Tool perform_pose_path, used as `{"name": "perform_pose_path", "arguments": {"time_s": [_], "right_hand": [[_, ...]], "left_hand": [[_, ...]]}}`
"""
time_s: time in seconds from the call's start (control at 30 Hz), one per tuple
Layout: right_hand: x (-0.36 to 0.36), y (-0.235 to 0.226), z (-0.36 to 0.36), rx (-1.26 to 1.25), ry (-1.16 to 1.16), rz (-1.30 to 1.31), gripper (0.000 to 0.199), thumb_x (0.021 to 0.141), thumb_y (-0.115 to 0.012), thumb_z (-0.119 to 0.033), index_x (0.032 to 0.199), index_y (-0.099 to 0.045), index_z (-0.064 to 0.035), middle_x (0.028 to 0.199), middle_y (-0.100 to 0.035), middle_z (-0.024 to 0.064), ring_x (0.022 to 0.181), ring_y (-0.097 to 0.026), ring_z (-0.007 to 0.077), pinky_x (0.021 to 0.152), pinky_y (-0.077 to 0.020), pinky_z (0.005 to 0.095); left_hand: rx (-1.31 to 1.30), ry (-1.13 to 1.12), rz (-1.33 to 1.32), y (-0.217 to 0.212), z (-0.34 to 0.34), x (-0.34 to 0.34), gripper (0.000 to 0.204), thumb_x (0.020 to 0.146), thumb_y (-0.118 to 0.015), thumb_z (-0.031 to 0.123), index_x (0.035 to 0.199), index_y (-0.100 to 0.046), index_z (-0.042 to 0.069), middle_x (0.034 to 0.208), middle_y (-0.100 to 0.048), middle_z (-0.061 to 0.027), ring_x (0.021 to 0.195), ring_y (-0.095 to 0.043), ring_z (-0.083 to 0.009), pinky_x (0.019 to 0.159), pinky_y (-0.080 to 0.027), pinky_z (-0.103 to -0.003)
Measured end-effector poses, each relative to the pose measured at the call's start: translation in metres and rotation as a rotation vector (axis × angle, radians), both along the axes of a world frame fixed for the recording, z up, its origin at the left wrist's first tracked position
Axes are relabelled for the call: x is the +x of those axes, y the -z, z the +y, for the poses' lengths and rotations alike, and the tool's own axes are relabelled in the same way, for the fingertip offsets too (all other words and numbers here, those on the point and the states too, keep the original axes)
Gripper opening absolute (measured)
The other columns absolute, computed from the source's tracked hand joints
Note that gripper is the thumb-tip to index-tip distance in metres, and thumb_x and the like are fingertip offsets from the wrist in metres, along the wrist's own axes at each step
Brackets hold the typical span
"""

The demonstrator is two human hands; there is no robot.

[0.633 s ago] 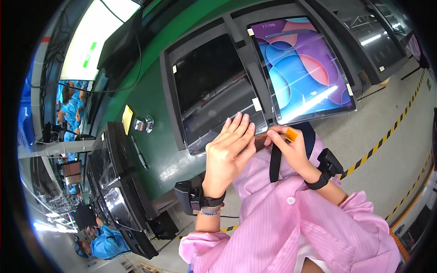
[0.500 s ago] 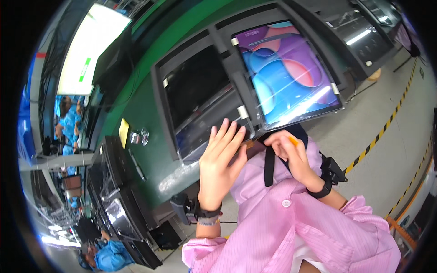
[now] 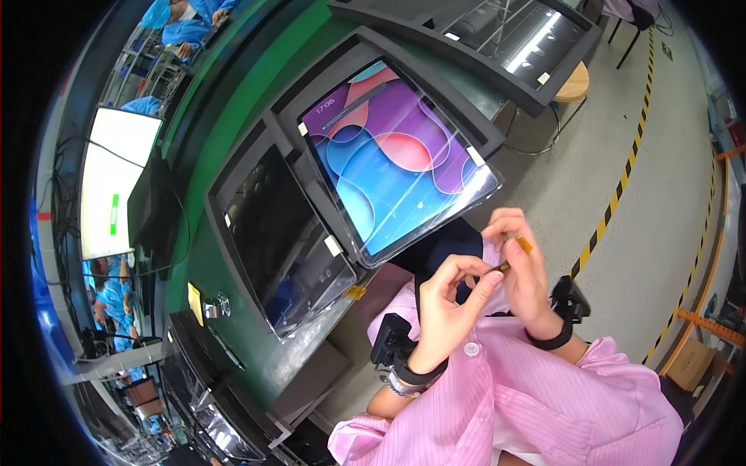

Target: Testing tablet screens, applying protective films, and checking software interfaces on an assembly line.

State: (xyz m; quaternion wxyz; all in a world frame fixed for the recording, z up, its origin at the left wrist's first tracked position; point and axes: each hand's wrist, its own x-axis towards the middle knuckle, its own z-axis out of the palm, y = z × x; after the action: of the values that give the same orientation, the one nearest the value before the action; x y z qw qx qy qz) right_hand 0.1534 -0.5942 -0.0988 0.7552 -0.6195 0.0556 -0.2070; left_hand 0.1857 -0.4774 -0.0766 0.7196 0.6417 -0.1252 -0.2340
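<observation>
My left hand (image 3: 451,311) and my right hand (image 3: 522,279) meet in front of my pink striped shirt, off the table's edge. Left thumb and forefinger pinch a small dark strip (image 3: 497,269), and the curled right fingers close on its other end. On a right finger sits a small orange patch (image 3: 524,245). Just beyond the hands lies a lit tablet (image 3: 396,155) with a colourful screen, under clear film with white tabs. A dark-screened tablet (image 3: 272,217) lies to its left. Both rest in a black foam tray (image 3: 276,128).
The green table (image 3: 206,264) carries a pen (image 3: 225,347), a yellow note (image 3: 195,303) and small shiny parts (image 3: 217,305). Another black tray (image 3: 536,101) stands at the far right, by a wooden stool (image 3: 573,84). A bright monitor (image 3: 116,186) stands left. Co-workers in blue are beyond.
My left hand has left the dark tablet's near edge and come right to meet my right hand. The view has turned, so the trays appear further left.
</observation>
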Motion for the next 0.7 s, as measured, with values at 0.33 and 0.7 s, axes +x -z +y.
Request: {"name": "perform_pose_path", "arguments": {"time_s": [0.33,0.7], "right_hand": [[-0.007,-0.002,-0.049,0.194,-0.065,0.232,0.007,0.08,-0.063,0.0,0.084,-0.058,0.0034,0.078,-0.062,0.0077,0.069,-0.061,0.0102,0.064,-0.0498,0.021],[0.011,0.022,-0.02,0.382,0.318,0.043,0.008,0.083,-0.059,0.003,0.082,-0.051,0.0016,0.081,-0.062,0.011,0.073,-0.063,0.0136,0.068,-0.0542,0.0258]], "left_hand": [[0.272,-0.113,-0.365,-0.014,-0.006,0.027,0.032,0.078,-0.065,0.001,0.108,-0.053,-0.003,0.079,-0.065,-0.0069,0.072,-0.059,-0.0084,0.064,-0.044,-0.021],[0.201,-0.037,-0.374,-0.014,-0.005,0.02,0.025,0.084,-0.056,-0.002,0.108,-0.049,-0.006,0.084,-0.063,-0.0119,0.079,-0.06,-0.0158,0.074,-0.048,-0.026]]}}
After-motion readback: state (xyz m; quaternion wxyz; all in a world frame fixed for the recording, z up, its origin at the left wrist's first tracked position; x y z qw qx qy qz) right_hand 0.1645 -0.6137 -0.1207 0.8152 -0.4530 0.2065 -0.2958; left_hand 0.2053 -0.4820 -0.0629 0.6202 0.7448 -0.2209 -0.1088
